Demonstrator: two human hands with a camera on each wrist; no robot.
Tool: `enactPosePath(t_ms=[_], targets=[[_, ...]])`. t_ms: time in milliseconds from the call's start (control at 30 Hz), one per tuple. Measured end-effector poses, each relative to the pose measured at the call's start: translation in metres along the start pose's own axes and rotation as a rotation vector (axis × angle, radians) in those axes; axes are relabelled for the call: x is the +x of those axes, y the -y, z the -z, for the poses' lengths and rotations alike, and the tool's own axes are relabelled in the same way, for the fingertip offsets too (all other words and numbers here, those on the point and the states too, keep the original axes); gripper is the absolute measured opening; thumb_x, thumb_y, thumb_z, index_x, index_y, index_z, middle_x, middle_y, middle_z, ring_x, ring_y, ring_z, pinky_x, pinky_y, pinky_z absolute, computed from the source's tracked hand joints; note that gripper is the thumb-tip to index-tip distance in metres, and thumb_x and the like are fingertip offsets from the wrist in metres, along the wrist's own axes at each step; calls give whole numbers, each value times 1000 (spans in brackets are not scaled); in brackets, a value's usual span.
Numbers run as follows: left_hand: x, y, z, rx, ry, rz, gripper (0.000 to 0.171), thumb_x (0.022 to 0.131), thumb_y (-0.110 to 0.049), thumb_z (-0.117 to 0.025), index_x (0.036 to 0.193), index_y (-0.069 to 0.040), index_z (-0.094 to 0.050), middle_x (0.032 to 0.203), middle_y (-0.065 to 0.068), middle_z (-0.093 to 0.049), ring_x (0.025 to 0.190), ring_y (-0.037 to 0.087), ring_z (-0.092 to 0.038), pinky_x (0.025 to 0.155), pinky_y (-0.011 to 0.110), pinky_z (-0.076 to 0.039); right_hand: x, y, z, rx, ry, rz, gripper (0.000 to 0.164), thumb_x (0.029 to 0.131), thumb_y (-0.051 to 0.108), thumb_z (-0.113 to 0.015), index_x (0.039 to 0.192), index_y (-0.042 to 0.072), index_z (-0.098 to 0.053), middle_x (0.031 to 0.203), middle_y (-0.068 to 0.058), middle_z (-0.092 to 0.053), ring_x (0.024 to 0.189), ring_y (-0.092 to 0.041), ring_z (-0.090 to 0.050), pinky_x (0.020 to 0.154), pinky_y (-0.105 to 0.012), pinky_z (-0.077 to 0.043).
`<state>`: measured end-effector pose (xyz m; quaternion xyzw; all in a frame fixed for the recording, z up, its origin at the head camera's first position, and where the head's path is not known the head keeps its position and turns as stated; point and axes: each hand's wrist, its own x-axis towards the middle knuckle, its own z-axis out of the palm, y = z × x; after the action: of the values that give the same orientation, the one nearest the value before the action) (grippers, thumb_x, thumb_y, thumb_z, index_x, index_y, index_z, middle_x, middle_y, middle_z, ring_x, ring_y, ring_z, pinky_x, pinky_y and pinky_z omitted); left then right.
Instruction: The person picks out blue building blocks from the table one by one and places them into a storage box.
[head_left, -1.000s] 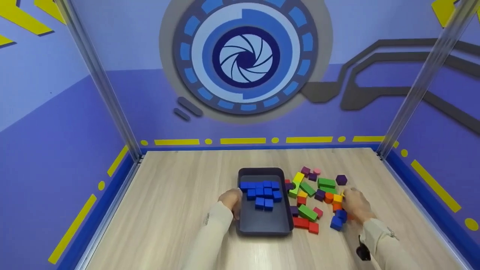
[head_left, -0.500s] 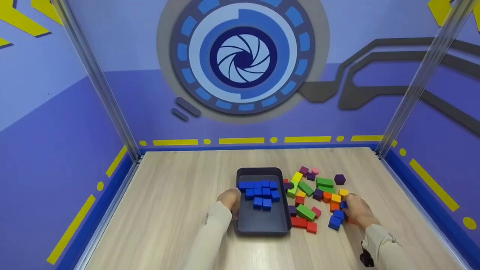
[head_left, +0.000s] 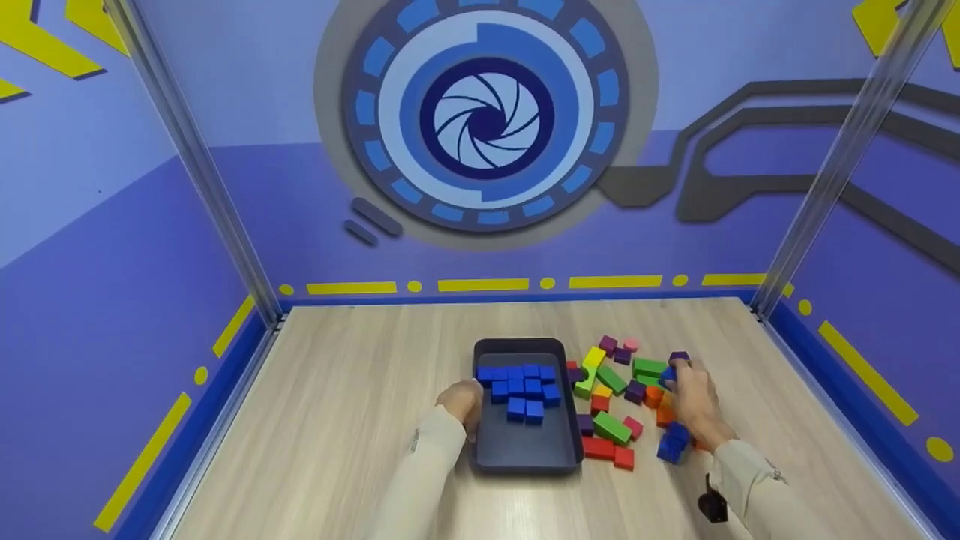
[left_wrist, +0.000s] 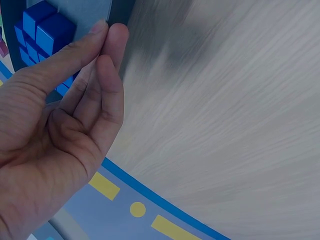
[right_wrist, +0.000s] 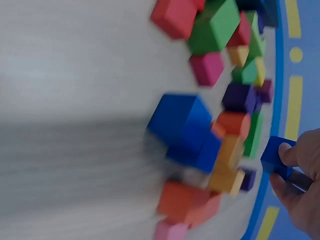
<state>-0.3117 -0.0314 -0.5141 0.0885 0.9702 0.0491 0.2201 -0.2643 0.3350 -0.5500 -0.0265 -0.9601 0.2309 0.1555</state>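
Observation:
My left hand [head_left: 459, 401] pinches the left rim of a dark grey tray [head_left: 529, 446] between thumb and fingers, as the left wrist view confirms. Inside the tray, several blue cubes [head_left: 532, 386] sit in rows toward its far half. My right hand [head_left: 697, 401] holds a blue block [right_wrist: 274, 156] between thumb and fingertips, raised over the right side of the loose pile. Beneath that hand, more blue blocks [right_wrist: 181, 120] lie on the table beside orange blocks [right_wrist: 187, 202] and yellow ones [right_wrist: 227, 167].
Mixed wooden blocks lie right of the tray: green blocks [head_left: 612, 428], red blocks [head_left: 598, 448], purple ones [head_left: 635, 391] and a pink cylinder [head_left: 631, 345]. Printed panels [head_left: 487, 262] wall in the table [head_left: 360, 390] at the back and sides.
My right hand has taken a blue block from the pile's right edge and moved up and left with it. The left hand stays at the tray rim.

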Motion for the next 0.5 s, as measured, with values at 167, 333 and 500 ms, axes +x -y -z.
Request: enactPosePath(t_ms=[167, 333, 500], targets=[[0, 3, 1, 14, 10, 0, 86, 75, -7, -91, 149, -1, -48, 157, 11, -49, 142, 26, -51, 114, 39, -45, 5, 41, -17, 114, -87, 200, 34, 89, -18, -59, 123, -17, -57, 120, -34, -58, 105, -48, -66, 89, -57, -56], [0, 3, 0, 5, 28, -1, 96, 75, -8, -91, 155, -2, -38, 160, 11, -44, 145, 28, -47, 113, 41, -47, 8, 83, -37, 136, 3, 266, 28, 90, -13, -67, 118, -12, -63, 114, -26, -62, 103, -40, -67, 91, -54, -57], [2, 2, 2, 6, 24, -1, 87, 74, -8, -92, 149, -1, -48, 155, 12, -50, 137, 25, -55, 107, 40, -52, 7, 110, -56, 103, 153, 327, 30, 80, -18, -72, 109, -9, -69, 110, -22, -66, 100, -34, -69, 85, -48, -60]])
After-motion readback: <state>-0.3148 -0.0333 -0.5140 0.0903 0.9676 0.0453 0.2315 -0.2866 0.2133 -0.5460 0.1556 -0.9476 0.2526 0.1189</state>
